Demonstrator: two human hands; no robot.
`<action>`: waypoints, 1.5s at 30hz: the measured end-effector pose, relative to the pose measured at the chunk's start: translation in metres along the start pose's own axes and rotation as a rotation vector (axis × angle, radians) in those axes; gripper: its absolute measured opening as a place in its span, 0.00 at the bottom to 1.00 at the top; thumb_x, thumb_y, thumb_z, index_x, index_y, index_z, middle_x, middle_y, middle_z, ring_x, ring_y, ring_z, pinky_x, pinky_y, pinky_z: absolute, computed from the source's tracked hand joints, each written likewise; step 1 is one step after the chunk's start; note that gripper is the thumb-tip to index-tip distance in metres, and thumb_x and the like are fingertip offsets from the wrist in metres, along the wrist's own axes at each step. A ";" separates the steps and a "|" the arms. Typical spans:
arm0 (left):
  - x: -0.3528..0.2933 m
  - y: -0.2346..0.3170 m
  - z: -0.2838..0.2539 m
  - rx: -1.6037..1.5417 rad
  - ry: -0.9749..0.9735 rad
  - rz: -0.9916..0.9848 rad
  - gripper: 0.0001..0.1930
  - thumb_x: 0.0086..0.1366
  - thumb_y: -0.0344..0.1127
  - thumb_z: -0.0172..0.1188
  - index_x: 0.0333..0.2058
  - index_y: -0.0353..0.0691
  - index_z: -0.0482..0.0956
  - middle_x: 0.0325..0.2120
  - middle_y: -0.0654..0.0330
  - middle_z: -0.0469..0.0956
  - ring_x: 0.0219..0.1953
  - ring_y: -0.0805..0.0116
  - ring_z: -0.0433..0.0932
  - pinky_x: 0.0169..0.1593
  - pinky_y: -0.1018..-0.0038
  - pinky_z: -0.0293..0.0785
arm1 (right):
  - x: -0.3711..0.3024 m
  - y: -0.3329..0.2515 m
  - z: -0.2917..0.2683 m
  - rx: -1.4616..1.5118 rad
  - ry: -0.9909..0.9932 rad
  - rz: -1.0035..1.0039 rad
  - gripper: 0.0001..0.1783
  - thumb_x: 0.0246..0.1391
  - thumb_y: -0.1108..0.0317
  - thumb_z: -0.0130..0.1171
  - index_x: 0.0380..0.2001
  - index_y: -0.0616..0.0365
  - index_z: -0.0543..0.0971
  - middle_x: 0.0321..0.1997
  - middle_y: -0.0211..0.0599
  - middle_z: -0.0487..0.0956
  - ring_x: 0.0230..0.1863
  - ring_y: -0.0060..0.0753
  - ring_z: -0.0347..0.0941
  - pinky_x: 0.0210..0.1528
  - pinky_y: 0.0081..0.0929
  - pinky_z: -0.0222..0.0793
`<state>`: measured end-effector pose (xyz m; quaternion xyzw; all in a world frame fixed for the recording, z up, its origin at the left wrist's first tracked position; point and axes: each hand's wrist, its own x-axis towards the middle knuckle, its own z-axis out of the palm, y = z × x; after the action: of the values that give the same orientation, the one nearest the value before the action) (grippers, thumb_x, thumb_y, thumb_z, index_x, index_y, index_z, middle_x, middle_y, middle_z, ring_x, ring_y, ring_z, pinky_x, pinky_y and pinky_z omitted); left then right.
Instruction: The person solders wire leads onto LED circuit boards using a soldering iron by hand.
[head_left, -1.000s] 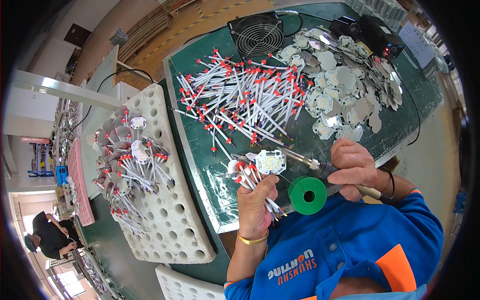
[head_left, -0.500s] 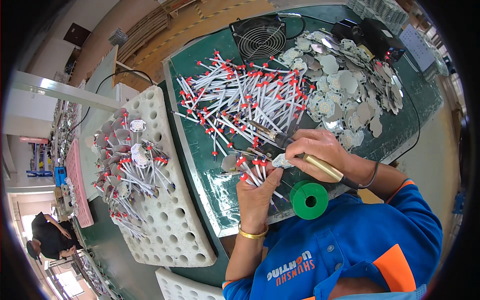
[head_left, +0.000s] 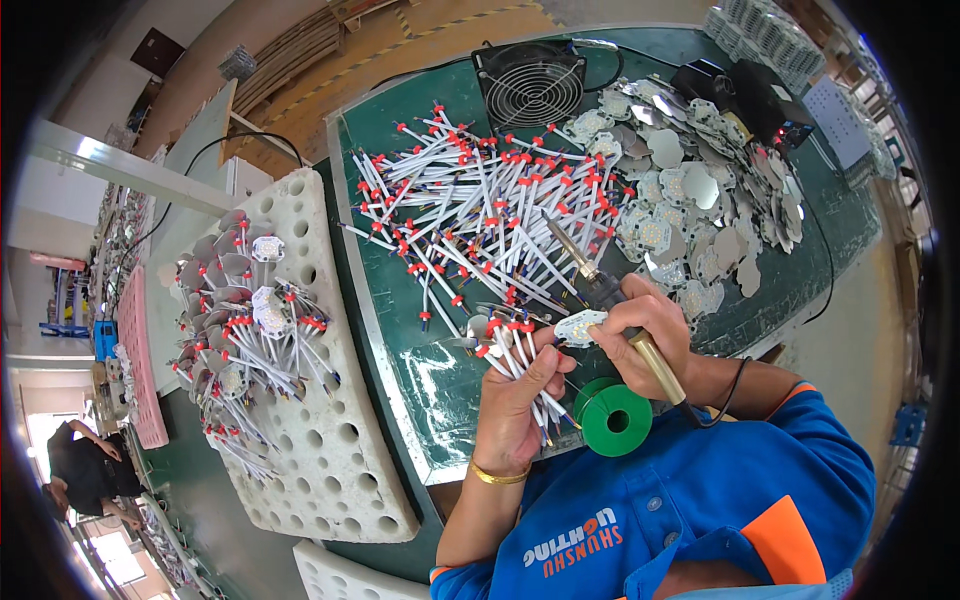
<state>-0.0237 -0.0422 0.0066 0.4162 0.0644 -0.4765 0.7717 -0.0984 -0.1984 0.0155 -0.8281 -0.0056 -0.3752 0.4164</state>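
Observation:
My left hand (head_left: 512, 405) is closed around several short white cables (head_left: 521, 352) with red rings, their ends fanning out past the fingers. In my right hand (head_left: 652, 330) is a soldering iron (head_left: 603, 288) with a black collar and gold handle, its tip pointing up and left over the cable pile. The same hand's fingertips touch the right edge of a white LED board (head_left: 579, 328), just right of the bundle. Below the board, beside my left hand, stands a green spool of solder wire (head_left: 632, 420). Loose white cables (head_left: 480, 190) lie beyond both hands.
Metal-backed LED boards (head_left: 700, 190) are heaped at the right, behind my right hand. A black fan (head_left: 530, 85) stands at the far edge, and a black box (head_left: 765, 100) at the far right. Wired boards (head_left: 268, 312) lie on a white perforated foam slab (head_left: 340, 440) at left.
The soldering iron has tilted steeper and its tip has shifted right, away from the bundle. More of the LED board now shows, at my right fingertips. My left hand keeps hold of the cables.

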 end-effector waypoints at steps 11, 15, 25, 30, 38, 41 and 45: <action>-0.008 -0.004 0.002 -0.103 -0.014 0.004 0.13 0.58 0.31 0.59 0.42 0.35 0.74 0.28 0.54 0.78 0.22 0.77 0.72 0.26 0.84 0.67 | -0.003 -0.005 0.003 -0.009 0.019 -0.027 0.14 0.35 0.83 0.59 0.26 0.55 0.69 0.18 0.33 0.64 0.18 0.35 0.57 0.17 0.28 0.51; -0.008 -0.006 0.004 -0.056 0.004 0.039 0.13 0.58 0.30 0.59 0.41 0.34 0.74 0.28 0.54 0.78 0.24 0.76 0.73 0.27 0.84 0.67 | -0.003 -0.003 0.002 -0.008 -0.003 -0.034 0.13 0.37 0.82 0.60 0.26 0.55 0.69 0.18 0.34 0.63 0.18 0.35 0.57 0.17 0.28 0.52; -0.001 -0.012 0.006 0.065 0.041 0.134 0.12 0.57 0.28 0.59 0.40 0.34 0.74 0.28 0.56 0.78 0.26 0.74 0.75 0.28 0.84 0.69 | -0.005 0.001 0.004 0.036 0.063 0.045 0.13 0.39 0.81 0.61 0.25 0.57 0.68 0.19 0.35 0.66 0.18 0.34 0.57 0.18 0.28 0.52; 0.000 -0.012 0.009 0.065 0.044 0.122 0.09 0.57 0.28 0.58 0.38 0.36 0.75 0.26 0.56 0.78 0.24 0.74 0.75 0.27 0.83 0.69 | -0.007 0.005 0.002 0.040 0.042 -0.008 0.13 0.39 0.81 0.61 0.26 0.57 0.68 0.19 0.34 0.66 0.18 0.33 0.56 0.18 0.28 0.51; 0.002 -0.013 0.010 -0.017 0.019 0.029 0.07 0.58 0.29 0.58 0.36 0.39 0.75 0.25 0.57 0.79 0.22 0.76 0.73 0.27 0.82 0.69 | -0.013 0.005 -0.001 0.018 0.031 -0.031 0.14 0.39 0.81 0.62 0.27 0.57 0.68 0.19 0.33 0.65 0.18 0.33 0.56 0.17 0.29 0.50; -0.001 -0.015 0.010 -0.074 0.025 0.045 0.08 0.57 0.27 0.58 0.37 0.34 0.76 0.27 0.57 0.78 0.26 0.76 0.75 0.30 0.84 0.68 | -0.014 0.003 -0.001 0.037 0.025 -0.026 0.14 0.39 0.80 0.62 0.27 0.56 0.68 0.19 0.34 0.66 0.18 0.33 0.57 0.17 0.29 0.52; -0.004 -0.011 0.008 -0.015 0.093 0.090 0.07 0.56 0.25 0.58 0.35 0.34 0.76 0.26 0.58 0.78 0.27 0.75 0.76 0.30 0.83 0.68 | -0.014 0.002 -0.002 0.081 -0.038 0.017 0.14 0.39 0.80 0.62 0.28 0.57 0.69 0.20 0.35 0.67 0.18 0.33 0.59 0.18 0.28 0.54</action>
<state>-0.0368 -0.0475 0.0077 0.4345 0.0850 -0.4212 0.7916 -0.1091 -0.1968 0.0063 -0.8176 -0.0217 -0.3552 0.4526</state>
